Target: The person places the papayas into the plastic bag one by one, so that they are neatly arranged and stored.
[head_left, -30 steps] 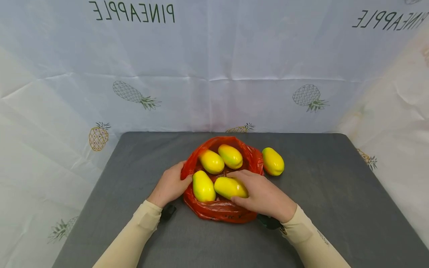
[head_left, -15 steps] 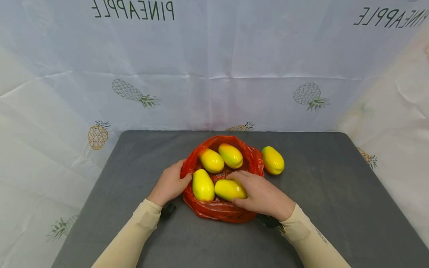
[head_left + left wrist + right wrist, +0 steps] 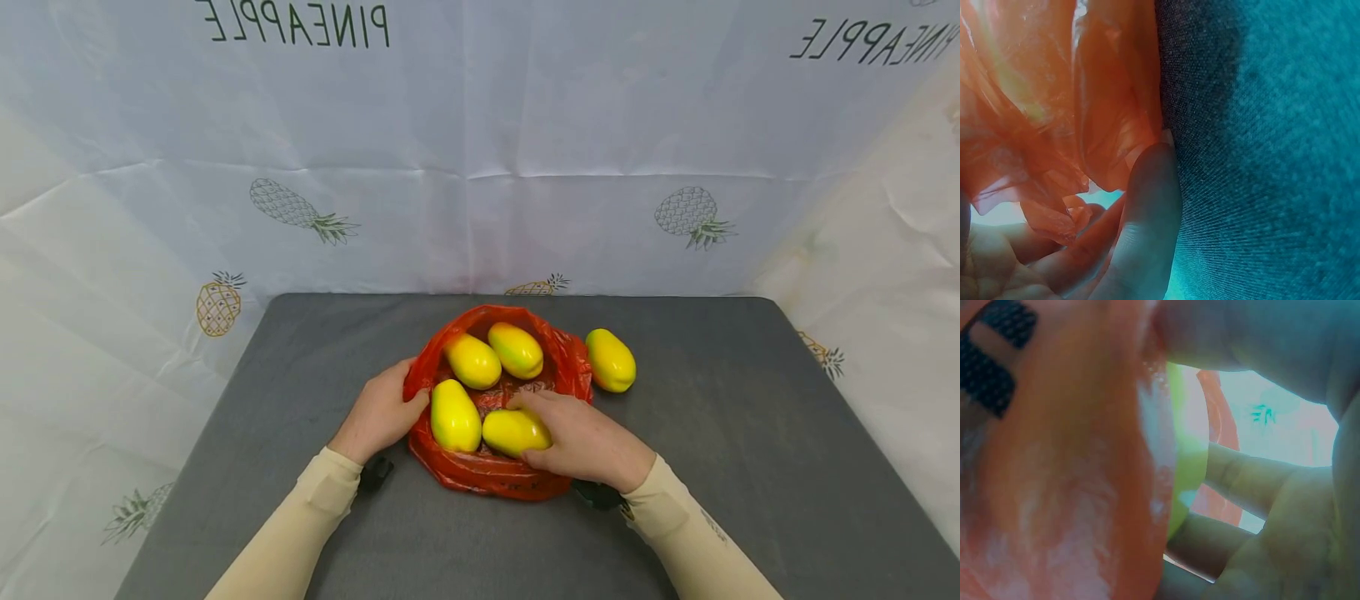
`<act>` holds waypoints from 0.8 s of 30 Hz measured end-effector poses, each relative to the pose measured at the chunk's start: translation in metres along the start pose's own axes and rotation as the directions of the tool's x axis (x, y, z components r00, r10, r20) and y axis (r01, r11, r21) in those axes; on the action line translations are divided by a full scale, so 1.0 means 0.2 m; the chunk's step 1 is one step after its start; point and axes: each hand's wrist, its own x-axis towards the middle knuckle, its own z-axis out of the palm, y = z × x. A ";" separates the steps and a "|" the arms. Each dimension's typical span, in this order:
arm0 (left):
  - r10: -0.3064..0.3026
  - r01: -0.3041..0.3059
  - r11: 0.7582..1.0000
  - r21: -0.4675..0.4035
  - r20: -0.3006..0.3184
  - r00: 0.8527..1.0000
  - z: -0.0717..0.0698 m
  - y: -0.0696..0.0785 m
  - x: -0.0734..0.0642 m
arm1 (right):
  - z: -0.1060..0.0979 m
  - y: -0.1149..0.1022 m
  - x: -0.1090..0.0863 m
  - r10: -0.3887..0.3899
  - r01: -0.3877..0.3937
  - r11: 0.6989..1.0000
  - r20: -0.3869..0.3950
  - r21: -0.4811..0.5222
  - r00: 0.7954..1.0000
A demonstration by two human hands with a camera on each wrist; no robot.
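A red plastic bag (image 3: 491, 482) stands on the table with its mouth spread wide. My left hand (image 3: 382, 414) grips its left rim; in the left wrist view the thumb (image 3: 1154, 206) lies on the outside of the thin plastic. Reaching over the right rim, my right hand (image 3: 588, 437) holds a yellow mango (image 3: 513, 432) low in the near part of the bag, thumb on the near side and fingers on the far side. Beside it lies another mango (image 3: 455, 417), and two more, a left one (image 3: 474, 362) and a right one (image 3: 516, 350), sit farther back inside.
One mango (image 3: 611, 360) lies on the dark grey table (image 3: 712, 417) just outside the bag's right side. Behind the table hangs a white cloth (image 3: 480, 108) printed with pineapples.
My right hand has moved slightly down and toward me with its mango, lower into the bag. The left hand stays at the rim.
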 end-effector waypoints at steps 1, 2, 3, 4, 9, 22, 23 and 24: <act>0.001 -0.001 1.000 0.000 0.001 1.000 0.00 0.00 0.00 | 0.00 0.00 0.00 0.003 -0.003 1.000 0.004 0.003 1.000; 0.001 -0.001 1.000 0.001 0.000 1.000 0.00 0.00 0.00 | 0.00 0.00 0.00 0.006 -0.006 1.000 0.008 0.005 1.000; 0.001 -0.001 1.000 0.002 0.001 1.000 0.00 0.00 0.00 | 0.00 0.00 0.00 0.006 -0.006 1.000 0.008 0.006 1.000; 0.000 0.000 1.000 0.003 0.000 1.000 0.00 0.00 0.00 | 0.00 0.00 0.00 0.005 -0.005 1.000 0.007 0.007 1.000; 0.001 -0.001 1.000 0.005 -0.002 1.000 0.01 0.00 -0.01 | -0.03 -0.01 -0.01 -0.030 0.032 0.999 -0.046 0.030 0.998; 0.007 -0.007 1.000 -0.007 -0.002 1.000 0.00 -0.01 -0.01 | -0.35 0.17 -0.06 0.098 -0.062 0.992 -0.366 0.108 0.925; 0.011 -0.011 1.000 -0.004 -0.003 1.000 0.00 -0.01 -0.01 | -0.36 0.21 -0.07 0.130 -0.093 0.989 -0.388 0.113 0.912; 0.015 -0.015 1.000 -0.001 -0.003 1.000 0.00 0.00 -0.01 | -0.37 0.24 -0.07 0.159 -0.123 0.986 -0.405 0.114 0.900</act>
